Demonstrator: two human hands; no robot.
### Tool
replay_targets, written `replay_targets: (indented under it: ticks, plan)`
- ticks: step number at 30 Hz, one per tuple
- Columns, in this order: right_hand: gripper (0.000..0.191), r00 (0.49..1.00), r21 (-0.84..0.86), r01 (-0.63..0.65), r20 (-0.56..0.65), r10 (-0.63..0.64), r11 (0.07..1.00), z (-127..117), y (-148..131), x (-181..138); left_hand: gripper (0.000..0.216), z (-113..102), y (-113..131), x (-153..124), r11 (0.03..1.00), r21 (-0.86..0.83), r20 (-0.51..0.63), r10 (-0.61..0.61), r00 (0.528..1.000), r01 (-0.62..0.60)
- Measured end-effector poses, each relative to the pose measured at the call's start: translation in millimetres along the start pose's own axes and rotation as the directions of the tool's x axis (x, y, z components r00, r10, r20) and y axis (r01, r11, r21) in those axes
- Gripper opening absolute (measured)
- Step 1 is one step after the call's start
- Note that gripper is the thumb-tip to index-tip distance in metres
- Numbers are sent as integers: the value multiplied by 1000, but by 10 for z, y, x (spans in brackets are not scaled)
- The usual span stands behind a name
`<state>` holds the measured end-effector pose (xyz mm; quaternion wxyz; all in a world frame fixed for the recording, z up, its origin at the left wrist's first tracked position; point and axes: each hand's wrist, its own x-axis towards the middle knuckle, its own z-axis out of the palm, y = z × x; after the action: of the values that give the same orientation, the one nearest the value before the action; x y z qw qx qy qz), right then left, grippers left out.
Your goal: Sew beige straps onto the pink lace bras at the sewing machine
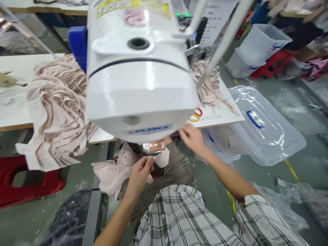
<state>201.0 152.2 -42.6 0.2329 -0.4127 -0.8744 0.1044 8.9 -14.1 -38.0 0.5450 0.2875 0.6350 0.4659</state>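
Note:
My left hand [139,172] is closed, thumb against fingers, on the edge of a pale pink lace bra [112,172] below the sewing machine [143,89]. The bra hangs over my lap to the left of that hand. Just beyond my fingertips is the machine's shiny metal arm end [153,147], with a pale fabric piece [163,158] beside it. My right hand [193,139] is at the table's front edge, right of the machine head. Its fingers are blurred and partly hidden, so I cannot see whether they hold anything. The machine head hides the needle area.
Piles of beige fabric strips [57,109] lie left of the machine, with more strips [207,83] on the right. Red and yellow scissor handles [196,114] rest near the right table edge. A clear plastic lid [266,126] and a red stool [30,181] flank the workplace.

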Motion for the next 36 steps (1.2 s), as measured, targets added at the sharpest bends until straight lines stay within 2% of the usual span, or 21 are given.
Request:
replay_targets:
  ticks: [1,2,3,5,7,10,12,15,18,22,25,29,33,36]
  plan:
    - [36,989,-149,-140,24,145,979,-109,176,190,55,-25,30,-4,999,-30,12,-26,1000,27]
    - [39,965,-287,-207,99,243,935,-213,332,372,56,-45,64,-14,997,-57,30,-52,998,54]
    - [41,935,-381,-220,179,305,898,-304,456,534,56,-60,101,-30,994,-82,52,-72,996,76]
    - [41,900,-440,-201,270,342,876,-420,594,756,55,-76,169,-68,984,-150,69,-91,993,101]
    - [39,890,-431,-174,315,329,885,-462,593,798,53,-84,213,-99,967,-223,67,-108,992,120]
    - [37,887,-389,-180,333,321,903,-505,427,516,53,-106,224,-111,931,-334,55,-140,989,151]
    - [33,896,-234,-247,314,314,940,-578,255,168,50,-124,213,-106,898,-406,71,-156,985,171]
    - [35,903,66,-175,409,133,982,-726,-78,-384,44,-140,199,-101,863,-468,99,-165,981,192]
    - [34,866,194,-38,495,-65,980,-789,-427,-738,44,-130,192,-101,859,-471,100,-174,980,201]
    - [30,873,191,73,462,-155,979,-676,-655,-802,44,-100,179,-105,893,-410,111,-154,982,186]
    - [31,875,199,112,444,-191,974,-554,-662,-733,41,-88,175,-118,925,-343,117,-129,985,162]
    - [29,865,263,154,430,-259,952,-477,-619,-707,27,-113,190,-142,957,-249,109,-126,986,150]
    - [26,866,311,53,458,-199,949,-513,-552,-755,19,-173,191,-151,955,-255,113,-129,985,155]
    - [28,880,344,-64,462,-110,937,-565,-535,-790,31,-209,165,-138,943,-290,96,-140,986,162]
